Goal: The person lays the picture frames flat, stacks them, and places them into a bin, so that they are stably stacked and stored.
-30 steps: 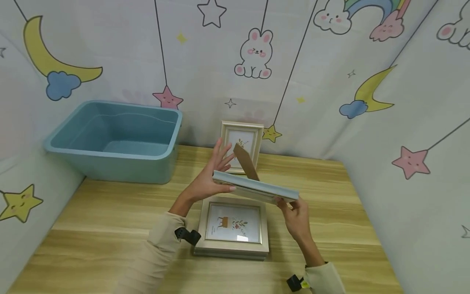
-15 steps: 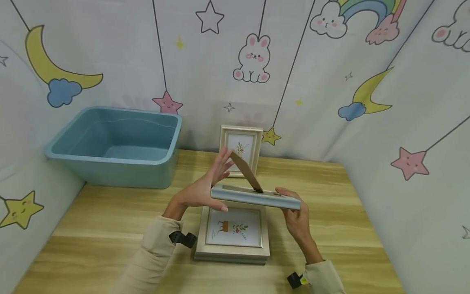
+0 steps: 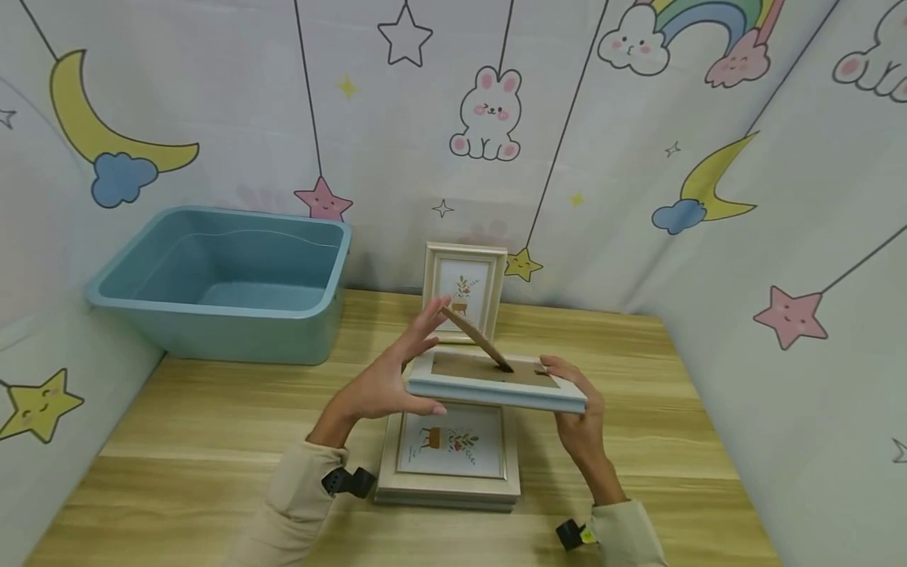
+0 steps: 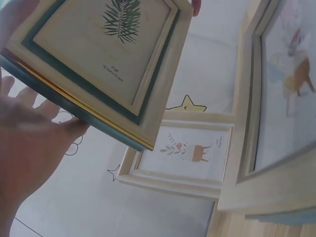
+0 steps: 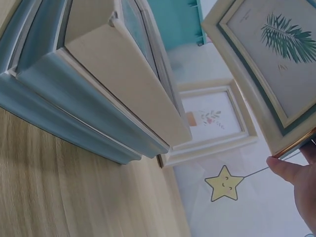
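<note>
We spread our left hand (image 3: 386,379) at the held frame's (image 3: 496,384) nine o'clock, fingertips by its stand (image 3: 476,340); our right hand (image 3: 584,408) grips three o'clock.

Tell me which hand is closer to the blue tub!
The left hand. It's to the right of the blue tub, at the left end of the lifted frame. The right hand is farther right, holding that frame's other end.
</note>
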Motion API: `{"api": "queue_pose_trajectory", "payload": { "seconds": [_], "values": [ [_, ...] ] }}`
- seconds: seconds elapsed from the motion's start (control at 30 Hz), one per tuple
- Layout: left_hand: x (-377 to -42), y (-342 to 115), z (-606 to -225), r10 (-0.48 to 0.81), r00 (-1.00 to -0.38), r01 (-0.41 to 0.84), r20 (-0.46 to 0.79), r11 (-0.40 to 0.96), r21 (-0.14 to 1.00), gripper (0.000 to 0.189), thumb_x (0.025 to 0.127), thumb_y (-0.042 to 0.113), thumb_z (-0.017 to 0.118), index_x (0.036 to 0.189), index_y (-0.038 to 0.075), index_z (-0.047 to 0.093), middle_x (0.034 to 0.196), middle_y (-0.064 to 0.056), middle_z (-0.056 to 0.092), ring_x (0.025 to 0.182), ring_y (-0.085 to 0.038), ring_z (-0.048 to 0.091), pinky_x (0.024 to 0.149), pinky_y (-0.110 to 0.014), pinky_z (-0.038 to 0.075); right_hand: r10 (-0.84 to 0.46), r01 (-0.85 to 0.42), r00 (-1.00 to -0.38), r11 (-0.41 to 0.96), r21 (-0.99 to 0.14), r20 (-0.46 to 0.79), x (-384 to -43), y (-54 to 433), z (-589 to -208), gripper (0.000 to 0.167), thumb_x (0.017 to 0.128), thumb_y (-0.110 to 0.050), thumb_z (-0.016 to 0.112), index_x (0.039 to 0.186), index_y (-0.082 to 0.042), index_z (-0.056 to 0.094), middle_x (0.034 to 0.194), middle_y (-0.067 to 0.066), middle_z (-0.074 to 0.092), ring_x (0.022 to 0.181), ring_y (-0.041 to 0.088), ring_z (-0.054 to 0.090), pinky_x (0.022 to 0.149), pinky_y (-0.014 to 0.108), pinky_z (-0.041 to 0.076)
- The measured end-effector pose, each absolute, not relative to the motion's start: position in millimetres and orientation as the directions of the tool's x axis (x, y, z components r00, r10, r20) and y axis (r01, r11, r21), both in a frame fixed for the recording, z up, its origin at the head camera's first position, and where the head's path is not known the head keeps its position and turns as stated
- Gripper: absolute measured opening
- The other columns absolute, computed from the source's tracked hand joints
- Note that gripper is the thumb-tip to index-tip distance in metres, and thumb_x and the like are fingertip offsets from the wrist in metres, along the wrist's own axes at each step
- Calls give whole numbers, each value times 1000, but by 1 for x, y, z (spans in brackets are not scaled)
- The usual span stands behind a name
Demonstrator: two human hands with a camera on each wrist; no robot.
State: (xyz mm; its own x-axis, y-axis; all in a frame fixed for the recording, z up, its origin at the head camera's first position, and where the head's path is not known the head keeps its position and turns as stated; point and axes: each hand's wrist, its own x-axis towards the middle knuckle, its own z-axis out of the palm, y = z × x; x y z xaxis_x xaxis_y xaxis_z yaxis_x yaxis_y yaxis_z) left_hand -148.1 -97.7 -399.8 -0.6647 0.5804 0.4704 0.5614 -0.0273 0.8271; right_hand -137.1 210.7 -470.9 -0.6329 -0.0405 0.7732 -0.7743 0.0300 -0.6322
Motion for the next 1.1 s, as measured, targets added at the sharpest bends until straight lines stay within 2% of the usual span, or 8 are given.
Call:
{"api": "queue_pose_trajectory", "payload": {
  "seconds": [0.13, 0.23, 0.33, 0.53, 0.67, 0.83, 1.0, 1.1],
  "values": [
    [-142, -97, -406, 446, -682, 645, 580, -8, 764, 108, 72, -6, 85, 159, 12, 25, 162, 1, 35, 146, -10, 39, 116, -41, 39, -23, -789, -614, 5, -614, 789, -138, 212, -469, 19, 89, 19, 58, 107, 15, 62, 125, 14, 69, 122, 20, 63, 105, 27, 48],
    [-139, -96, -412, 326, -637, 733, 698, -22, 679, 73, 73, -14, 80, 140, 3, 57, 138, -5, 63, 129, -8, 58, 106, -32, 49, -6, -790, -613, 10, -613, 790, -137, 213, -468, 18, 89, 20, 57, 107, 17, 61, 124, 15, 70, 121, 21, 64, 105, 27, 49],
    [-139, -95, -417, 258, -577, 795, 775, -38, 605, 49, 72, -20, 77, 118, -3, 71, 117, -13, 74, 118, -11, 66, 100, -28, 53, 0, -786, -618, 32, -618, 786, -137, 214, -466, 16, 89, 20, 57, 105, 20, 60, 122, 15, 70, 120, 20, 64, 103, 27, 49],
    [-140, -94, -422, 211, -567, 809, 796, -37, 586, 44, 72, -20, 76, 113, -6, 72, 115, -18, 74, 117, -10, 66, 99, -27, 54, -26, -778, -625, 103, -620, 780, -136, 213, -463, 20, 91, 13, 60, 111, 18, 62, 122, 14, 70, 120, 17, 64, 103, 26, 49],
    [-141, -94, -425, 180, -589, 799, 788, -19, 602, 41, 74, -17, 76, 114, -7, 71, 117, -14, 73, 117, -7, 65, 98, -26, 54, -46, -773, -628, 150, -616, 777, -136, 213, -463, 30, 91, 10, 62, 119, 18, 60, 122, 17, 68, 119, 13, 63, 101, 21, 49],
    [-140, -94, -428, 144, -639, 762, 756, -17, 647, 38, 77, -16, 74, 114, -8, 71, 119, -7, 73, 115, -8, 67, 94, -25, 55, -104, -810, -583, 154, -566, 806, -135, 214, -466, 54, 97, 1, 57, 145, 12, 35, 138, 14, 57, 128, 19, 58, 103, 22, 49],
    [-141, -96, -432, 97, -699, 708, 708, -45, 705, 40, 76, -22, 71, 113, -8, 71, 115, -3, 75, 105, -5, 70, 86, -26, 59, -147, -814, -517, 388, -432, 843, -131, 215, -464, 59, 103, -10, 52, 155, -8, 24, 137, 26, 48, 129, 20, 55, 91, 23, 56],
    [-142, -96, -434, 79, -718, 690, 691, -50, 722, 44, 75, -24, 70, 114, -5, 72, 113, 6, 74, 99, -2, 71, 81, -25, 60, -178, -798, -489, 485, -357, 854, -129, 216, -463, 57, 104, -12, 49, 156, -10, 25, 127, 31, 51, 119, 15, 57, 87, 21, 57]
  ]
}}
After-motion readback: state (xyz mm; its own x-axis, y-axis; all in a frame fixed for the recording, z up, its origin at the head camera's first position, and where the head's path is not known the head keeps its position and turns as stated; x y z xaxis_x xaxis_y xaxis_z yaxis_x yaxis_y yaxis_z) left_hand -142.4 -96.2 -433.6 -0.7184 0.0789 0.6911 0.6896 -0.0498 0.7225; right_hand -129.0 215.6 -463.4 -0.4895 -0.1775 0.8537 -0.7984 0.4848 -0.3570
